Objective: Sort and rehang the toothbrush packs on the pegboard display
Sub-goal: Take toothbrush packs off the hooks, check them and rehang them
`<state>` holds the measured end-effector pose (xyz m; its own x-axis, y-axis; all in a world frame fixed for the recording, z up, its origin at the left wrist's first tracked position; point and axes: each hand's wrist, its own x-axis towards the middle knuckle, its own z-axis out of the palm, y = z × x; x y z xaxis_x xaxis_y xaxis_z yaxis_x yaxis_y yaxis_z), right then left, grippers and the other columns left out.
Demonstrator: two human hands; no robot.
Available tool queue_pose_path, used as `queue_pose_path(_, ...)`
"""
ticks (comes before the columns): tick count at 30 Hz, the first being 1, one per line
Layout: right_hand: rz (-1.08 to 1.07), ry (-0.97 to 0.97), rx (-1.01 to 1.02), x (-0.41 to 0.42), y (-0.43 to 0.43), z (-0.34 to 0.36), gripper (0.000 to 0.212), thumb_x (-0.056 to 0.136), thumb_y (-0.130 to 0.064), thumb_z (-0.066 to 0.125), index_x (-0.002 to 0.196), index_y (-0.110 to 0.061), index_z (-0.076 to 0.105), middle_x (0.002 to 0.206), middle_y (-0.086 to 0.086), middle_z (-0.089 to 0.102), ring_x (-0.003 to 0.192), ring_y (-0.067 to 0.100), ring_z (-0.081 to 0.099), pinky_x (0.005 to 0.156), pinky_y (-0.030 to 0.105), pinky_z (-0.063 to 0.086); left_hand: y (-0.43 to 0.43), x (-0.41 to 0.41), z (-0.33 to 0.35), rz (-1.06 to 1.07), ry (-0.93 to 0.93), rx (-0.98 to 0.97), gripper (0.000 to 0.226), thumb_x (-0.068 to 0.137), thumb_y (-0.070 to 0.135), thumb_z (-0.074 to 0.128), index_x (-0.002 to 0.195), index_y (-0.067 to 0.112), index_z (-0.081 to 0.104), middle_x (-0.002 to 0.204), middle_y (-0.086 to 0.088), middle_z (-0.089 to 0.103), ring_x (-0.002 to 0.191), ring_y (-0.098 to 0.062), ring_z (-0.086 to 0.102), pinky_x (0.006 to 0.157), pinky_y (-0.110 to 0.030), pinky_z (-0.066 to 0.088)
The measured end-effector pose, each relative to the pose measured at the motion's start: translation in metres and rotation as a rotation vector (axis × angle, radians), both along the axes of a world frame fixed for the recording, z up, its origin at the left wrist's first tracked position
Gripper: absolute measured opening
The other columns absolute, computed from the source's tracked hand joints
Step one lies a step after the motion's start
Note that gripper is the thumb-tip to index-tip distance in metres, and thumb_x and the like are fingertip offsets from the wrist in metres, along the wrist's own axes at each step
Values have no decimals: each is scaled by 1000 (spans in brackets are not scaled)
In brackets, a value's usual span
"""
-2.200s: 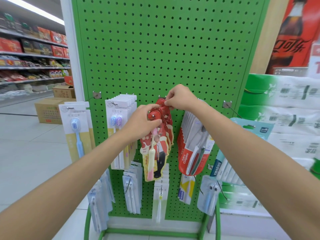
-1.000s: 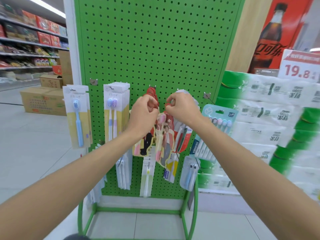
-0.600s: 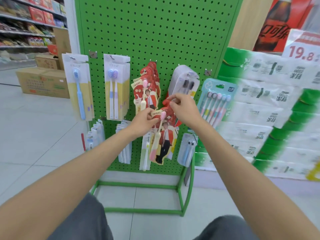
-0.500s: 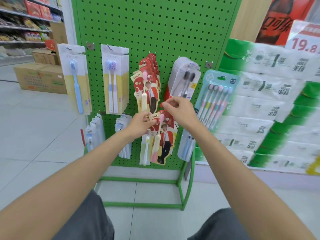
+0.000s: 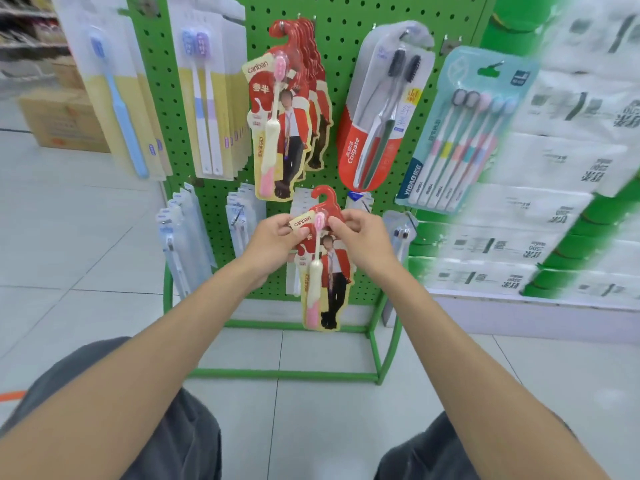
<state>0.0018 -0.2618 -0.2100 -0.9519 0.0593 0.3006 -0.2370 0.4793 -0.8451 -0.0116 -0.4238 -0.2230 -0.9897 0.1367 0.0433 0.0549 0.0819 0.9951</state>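
Between left hand (image 5: 273,241), right hand (image 5: 362,239), toothbrush (image 5: 314,271) in pack (image 5: 335,270)

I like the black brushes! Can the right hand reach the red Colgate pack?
Probably not yet: the right hand and left hand both pinch the red canban toothbrush pack. The red Colgate pack hangs unblocked just above.

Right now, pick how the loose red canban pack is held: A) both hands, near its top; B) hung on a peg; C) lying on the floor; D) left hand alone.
A: the left hand and right hand each pinch the red canban pack near its hook-shaped top.
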Motion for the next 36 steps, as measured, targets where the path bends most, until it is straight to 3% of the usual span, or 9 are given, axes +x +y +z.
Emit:
queue_pose_path(4,122,-103,-91,5,1,-6,18,96,-27,61,90,-13,70,74,-2,68,61,11,62,60,20,48,-7,4,-2,40,14,50,14,98,15,58,111,14,63,94,-1,75,78,-7,72,61,-18,55)
queue_pose_path(8,148,-132,-109,15,-1,-24,37,94,-36,62,90,0,70,85,35,63,66,22,49,65,34,39,-13,12,-6,18,-10,52,10,97,19,60,106,16,64,91,1,76,81,-10,73,69,-23,57)
queue_pose_path(10,122,-114,-163,21,-2,-23,38,96,-33,60,93,4,69,80,33,63,65,22,50,64,33,39,-16,16,-8,-34,-54,34,10,96,21,62,104,15,65,95,-3,76,87,-14,73,76,-28,59)
queue_pose_path(14,173,-238,-304,29,-1,-25,27,95,-28,63,100,-4,72,92,10,76,79,22,70,76,34,56,-22,22,-12,-33,-27,47,7,93,9,64,100,9,66,93,-2,74,80,-9,72,67,-21,57)
queue_pose_path(18,248,-335,-239,33,0,-28,25,93,-19,65,107,1,70,103,19,73,89,28,68,84,35,54,-30,20,-15,60,-20,107,6,93,11,64,99,12,66,95,-2,74,86,-12,71,75,-25,57)
queue_pose_path(20,250,-354,-246,34,-1,-29,23,93,-15,65,107,3,69,105,20,72,92,33,68,93,46,51,-32,19,-16,72,-28,130,7,93,12,65,99,13,67,96,-3,74,89,-14,71,78,-28,57)
queue_pose_path(25,281,-427,-189,35,-6,-30,26,90,-11,67,106,11,65,95,20,70,86,26,65,98,51,48,-33,15,-15,130,-40,175,17,92,15,67,109,13,66,102,-3,73,94,-16,70,85,-34,57)
queue_pose_path(31,393,-475,-124,38,-7,-33,33,88,-10,70,110,13,59,96,16,65,85,19,66,82,33,57,-29,13,-12,187,-39,231,26,94,16,65,119,13,62,99,4,72,85,-6,68,77,-26,54)
queue_pose_path(36,372,-437,30,41,-6,-35,7,87,-5,70,94,-2,68,90,13,72,76,13,68,66,20,55,-25,16,-9,179,21,196,18,95,14,63,113,15,65,97,7,73,82,-1,69,72,-21,55)
